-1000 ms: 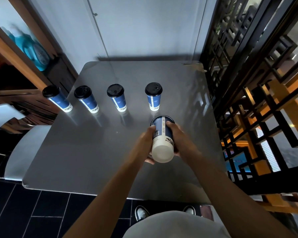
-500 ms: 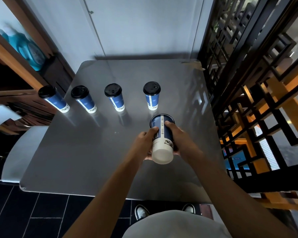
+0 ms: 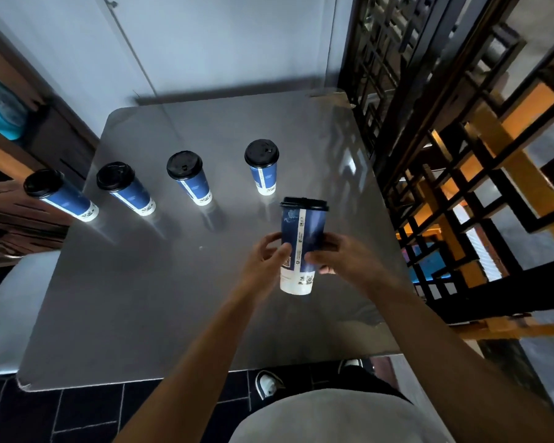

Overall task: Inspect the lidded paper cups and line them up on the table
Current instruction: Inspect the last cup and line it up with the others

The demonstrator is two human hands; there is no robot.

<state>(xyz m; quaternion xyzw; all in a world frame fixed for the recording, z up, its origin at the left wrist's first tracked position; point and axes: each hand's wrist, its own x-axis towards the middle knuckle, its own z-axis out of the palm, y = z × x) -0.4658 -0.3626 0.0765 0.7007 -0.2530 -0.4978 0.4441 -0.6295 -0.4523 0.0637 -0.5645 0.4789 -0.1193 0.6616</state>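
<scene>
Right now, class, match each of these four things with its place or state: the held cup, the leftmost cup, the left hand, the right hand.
Column one:
1 held cup
2 leftmost cup
3 left hand
4 right hand

Column two:
A standing at the table's left edge
B on the cup's right side
C lifted, lid pointing away
D on the cup's left side

Pairs: 1-C, 2-A, 3-D, 4-B

The scene is sitting in dim, cool light. Brightness is coming in from the right through the lattice screen (image 3: 461, 174), throwing pale glare patches on the grey surface (image 3: 160, 282). The standing cups (image 3: 192, 179) are casting faint reflections beneath themselves. Edges are bending with wide-angle distortion, and the left margin and lower right are smearing into blur.
</scene>
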